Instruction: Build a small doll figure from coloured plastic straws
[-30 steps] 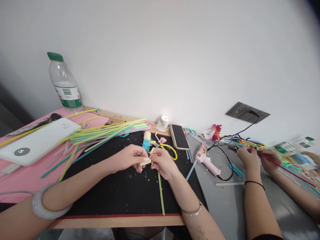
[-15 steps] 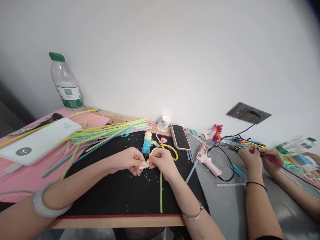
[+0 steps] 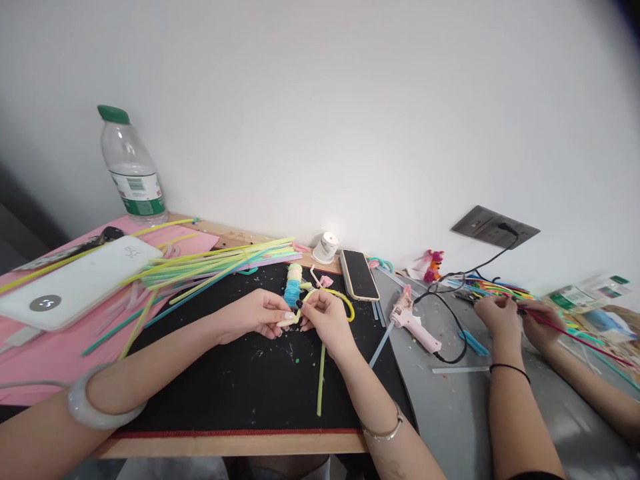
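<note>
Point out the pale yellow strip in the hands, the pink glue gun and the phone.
Pale yellow strip (image 3: 287, 323): head view, on its exposed end.
Pink glue gun (image 3: 411, 323): head view, near where body meets handle.
Phone (image 3: 360, 275): head view, on the middle of its dark screen.

Place: craft workspace | glue gun | pipe-cleaner bundle | black work mat | wall socket

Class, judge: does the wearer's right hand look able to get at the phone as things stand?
Probably yes: the phone lies just beyond the right hand, with apparently only a yellow loop between. That hand pinches a pale yellow strip, though, so may need to let go.
</note>
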`<state>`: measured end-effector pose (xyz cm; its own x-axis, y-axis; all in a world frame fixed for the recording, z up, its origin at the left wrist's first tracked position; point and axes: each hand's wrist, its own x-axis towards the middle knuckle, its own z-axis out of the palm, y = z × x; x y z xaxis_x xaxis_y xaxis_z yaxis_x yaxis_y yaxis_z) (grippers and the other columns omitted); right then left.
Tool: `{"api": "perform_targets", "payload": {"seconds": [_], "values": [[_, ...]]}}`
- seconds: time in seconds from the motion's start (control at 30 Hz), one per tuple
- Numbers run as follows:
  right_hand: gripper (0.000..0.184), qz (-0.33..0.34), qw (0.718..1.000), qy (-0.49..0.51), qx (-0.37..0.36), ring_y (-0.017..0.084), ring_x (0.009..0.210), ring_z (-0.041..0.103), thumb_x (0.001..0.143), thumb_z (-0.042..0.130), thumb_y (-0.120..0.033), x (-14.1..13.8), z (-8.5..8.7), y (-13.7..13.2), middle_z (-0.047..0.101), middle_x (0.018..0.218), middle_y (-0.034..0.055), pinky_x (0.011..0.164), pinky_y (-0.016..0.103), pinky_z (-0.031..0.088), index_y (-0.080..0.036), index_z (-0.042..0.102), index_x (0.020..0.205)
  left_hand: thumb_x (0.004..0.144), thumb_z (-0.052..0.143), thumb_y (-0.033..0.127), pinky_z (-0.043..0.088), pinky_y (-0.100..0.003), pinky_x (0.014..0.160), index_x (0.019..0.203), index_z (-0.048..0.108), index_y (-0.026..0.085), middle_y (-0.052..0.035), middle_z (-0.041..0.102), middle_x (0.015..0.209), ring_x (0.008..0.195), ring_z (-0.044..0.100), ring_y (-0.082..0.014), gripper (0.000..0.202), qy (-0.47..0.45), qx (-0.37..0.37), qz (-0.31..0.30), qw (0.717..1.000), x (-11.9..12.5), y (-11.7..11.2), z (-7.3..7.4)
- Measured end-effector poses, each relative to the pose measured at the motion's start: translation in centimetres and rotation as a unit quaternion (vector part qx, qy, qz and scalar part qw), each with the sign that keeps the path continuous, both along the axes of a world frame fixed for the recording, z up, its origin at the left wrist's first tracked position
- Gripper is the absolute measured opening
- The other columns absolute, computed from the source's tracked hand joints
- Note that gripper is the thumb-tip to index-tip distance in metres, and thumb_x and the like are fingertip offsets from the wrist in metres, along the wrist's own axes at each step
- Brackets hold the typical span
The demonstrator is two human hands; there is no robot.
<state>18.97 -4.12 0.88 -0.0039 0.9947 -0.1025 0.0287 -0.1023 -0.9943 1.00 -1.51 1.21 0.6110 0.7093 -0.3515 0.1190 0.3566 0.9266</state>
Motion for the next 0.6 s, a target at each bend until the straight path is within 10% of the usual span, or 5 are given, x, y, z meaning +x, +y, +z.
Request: {"api": "perform_targets", "payload": {"seconds": [0.37, 0.6], "values": [[0.031, 0.037, 0.98, 0.175, -0.086, 0.005, 0.036, 0.051, 0.059, 0.078, -0.03, 0.09, 0.46, -0.14, 0.062, 0.051, -0.0027, 0.037, 0.015, 0.048, -0.016, 0.051, 0.063, 0.078, 0.063, 0.034, 0.044, -0.021, 0.053, 0.075, 0.066, 0.014, 0.004, 0.056, 0.048, 0.046, 0.051, -0.0089, 0.02, 0.013, 0.171, 0.026, 0.985, 0.63, -0.28, 0.17], [0.035, 0.058, 0.975, 0.187, -0.102, 0.006, 0.038, 0.054, 0.056, 0.082, -0.033, 0.14, 0.32, -0.13, 0.06, 0.049, -0.0032, 0.038, 0.015, 0.05, -0.015, 0.052, 0.064, 0.077, 0.065, 0.032, 0.047, -0.021, 0.052, 0.076, 0.057, 0.016, 0.004, 0.06, 0.054, 0.049, 0.058, -0.0101, 0.018, -0.023, 0.139, 0.019, 0.99, 0.74, -0.29, -0.22]]}}
